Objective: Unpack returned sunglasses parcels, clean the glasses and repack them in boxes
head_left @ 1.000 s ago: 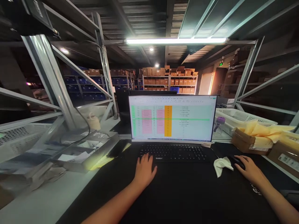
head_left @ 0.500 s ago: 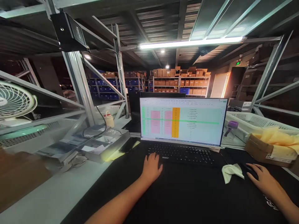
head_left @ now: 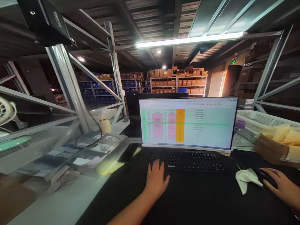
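Observation:
My left hand [head_left: 156,178] rests at the left front edge of a black keyboard [head_left: 192,160], its fingers stretched over the lower keys and its thumb out to the side. At the far right, my right hand [head_left: 281,186] lies over a black computer mouse [head_left: 269,178], which shows between the thumb and fingers. Behind the keyboard stands a monitor [head_left: 211,120] with a spreadsheet in pink, orange and green columns and one green row across. A crumpled white tissue [head_left: 246,178] lies just left of the mouse. All this sits on a black desk mat [head_left: 192,200].
Grey metal trays [head_left: 90,164] with papers stand left, near a dark phone-like slab [head_left: 127,153]. A cardboard box [head_left: 269,148] with yellow packets and a white basket [head_left: 255,120] stand right. A steel post [head_left: 67,78] rises at left; boxed shelves [head_left: 178,82] stand behind.
The view has shifted slightly left-to-right items and closer, so monitor, tissue and both hands appear farther right and larger. Both hands keep their places on the keyboard and mouse.

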A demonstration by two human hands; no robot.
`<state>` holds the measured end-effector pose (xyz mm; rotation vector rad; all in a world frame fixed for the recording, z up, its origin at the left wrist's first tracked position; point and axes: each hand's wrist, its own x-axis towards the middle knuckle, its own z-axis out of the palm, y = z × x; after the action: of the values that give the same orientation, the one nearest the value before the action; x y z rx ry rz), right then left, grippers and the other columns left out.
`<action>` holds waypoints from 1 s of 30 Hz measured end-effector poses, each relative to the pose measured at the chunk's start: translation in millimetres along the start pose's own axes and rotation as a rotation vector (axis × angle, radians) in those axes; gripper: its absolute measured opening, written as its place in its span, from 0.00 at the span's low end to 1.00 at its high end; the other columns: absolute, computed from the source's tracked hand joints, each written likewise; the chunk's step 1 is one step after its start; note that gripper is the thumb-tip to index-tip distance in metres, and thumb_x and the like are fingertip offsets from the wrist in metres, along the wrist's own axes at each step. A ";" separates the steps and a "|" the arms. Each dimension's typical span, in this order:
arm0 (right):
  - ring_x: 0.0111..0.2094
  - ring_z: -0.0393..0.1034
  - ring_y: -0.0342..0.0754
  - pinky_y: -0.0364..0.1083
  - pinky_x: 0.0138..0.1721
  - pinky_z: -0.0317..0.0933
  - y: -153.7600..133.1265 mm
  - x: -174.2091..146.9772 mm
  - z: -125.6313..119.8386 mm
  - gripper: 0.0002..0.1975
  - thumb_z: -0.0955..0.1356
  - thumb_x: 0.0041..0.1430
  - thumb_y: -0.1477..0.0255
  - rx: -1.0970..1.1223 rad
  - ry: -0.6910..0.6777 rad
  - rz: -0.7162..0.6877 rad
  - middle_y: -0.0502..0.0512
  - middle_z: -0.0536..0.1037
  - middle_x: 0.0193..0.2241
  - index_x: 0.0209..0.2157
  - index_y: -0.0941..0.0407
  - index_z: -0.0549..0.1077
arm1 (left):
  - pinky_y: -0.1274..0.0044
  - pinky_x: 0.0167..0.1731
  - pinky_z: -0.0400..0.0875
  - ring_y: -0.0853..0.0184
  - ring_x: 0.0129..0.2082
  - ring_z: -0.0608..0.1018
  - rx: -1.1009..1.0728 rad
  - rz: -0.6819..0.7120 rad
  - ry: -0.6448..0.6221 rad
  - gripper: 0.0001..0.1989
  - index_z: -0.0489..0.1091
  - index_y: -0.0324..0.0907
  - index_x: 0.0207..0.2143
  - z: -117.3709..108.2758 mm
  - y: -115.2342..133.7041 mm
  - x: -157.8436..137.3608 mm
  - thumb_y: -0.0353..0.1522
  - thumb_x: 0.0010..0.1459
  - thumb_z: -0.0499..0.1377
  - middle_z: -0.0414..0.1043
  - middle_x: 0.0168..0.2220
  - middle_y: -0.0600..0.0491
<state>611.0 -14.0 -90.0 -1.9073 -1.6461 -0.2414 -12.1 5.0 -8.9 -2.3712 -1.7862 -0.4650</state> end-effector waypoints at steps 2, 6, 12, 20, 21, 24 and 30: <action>0.52 0.71 0.64 0.59 0.57 0.64 -4.9 -1.7 -5.6 0.30 0.62 0.47 0.50 -0.030 -0.012 -0.010 0.63 0.71 0.51 0.51 0.48 0.71 | 0.52 0.66 0.50 0.49 0.68 0.59 -0.007 0.004 -0.014 0.30 0.61 0.37 0.65 1.1 -1.3 0.9 0.40 0.64 0.52 0.57 0.68 0.37; 0.53 0.70 0.62 0.59 0.58 0.63 -17.5 -5.7 -19.1 0.31 0.60 0.49 0.50 -0.106 -0.042 0.011 0.63 0.72 0.51 0.51 0.51 0.71 | 0.52 0.67 0.49 0.49 0.69 0.57 0.000 0.003 -0.041 0.31 0.59 0.36 0.66 -0.9 -0.8 1.7 0.39 0.63 0.52 0.55 0.69 0.37; 0.53 0.70 0.62 0.59 0.56 0.65 -7.6 -7.9 -18.6 0.34 0.59 0.50 0.47 -0.131 -0.048 0.022 0.63 0.72 0.52 0.52 0.51 0.71 | 0.50 0.66 0.51 0.47 0.68 0.58 0.012 0.009 -0.056 0.31 0.60 0.35 0.66 -3.5 1.0 2.3 0.39 0.63 0.53 0.56 0.68 0.35; 0.56 0.68 0.61 0.59 0.50 0.70 1.8 -8.4 -11.6 0.33 0.60 0.53 0.43 -0.111 -0.089 0.050 0.57 0.70 0.56 0.57 0.41 0.69 | 0.51 0.66 0.53 0.48 0.68 0.59 0.037 0.014 -0.055 0.30 0.61 0.36 0.66 -5.0 1.6 2.2 0.38 0.64 0.53 0.57 0.68 0.36; 0.57 0.68 0.61 0.60 0.51 0.69 0.3 -8.1 -11.6 0.34 0.60 0.53 0.43 -0.110 -0.083 0.051 0.58 0.69 0.56 0.57 0.41 0.69 | 0.51 0.66 0.53 0.48 0.68 0.59 0.039 0.013 -0.058 0.30 0.61 0.35 0.66 -5.2 1.8 2.4 0.38 0.64 0.53 0.57 0.68 0.36; 0.58 0.67 0.63 0.61 0.52 0.68 -3.2 -6.6 -11.0 0.35 0.58 0.53 0.42 -0.104 -0.053 0.049 0.61 0.70 0.55 0.56 0.44 0.70 | 0.51 0.66 0.53 0.48 0.68 0.59 0.043 0.015 -0.055 0.30 0.60 0.35 0.66 -4.8 2.0 3.1 0.38 0.64 0.53 0.56 0.68 0.36; 0.58 0.66 0.63 0.61 0.56 0.66 0.9 -5.8 -7.3 0.34 0.58 0.54 0.43 -0.108 -0.019 0.012 0.63 0.70 0.54 0.55 0.46 0.70 | 0.51 0.65 0.54 0.47 0.68 0.60 0.049 0.024 -0.029 0.30 0.61 0.35 0.65 -1.2 0.6 3.7 0.38 0.63 0.54 0.57 0.67 0.35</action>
<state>612.3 -22.9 -87.3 -2.0042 -1.6641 -0.3133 -10.8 7.8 -6.5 -2.3752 -1.7576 -0.3814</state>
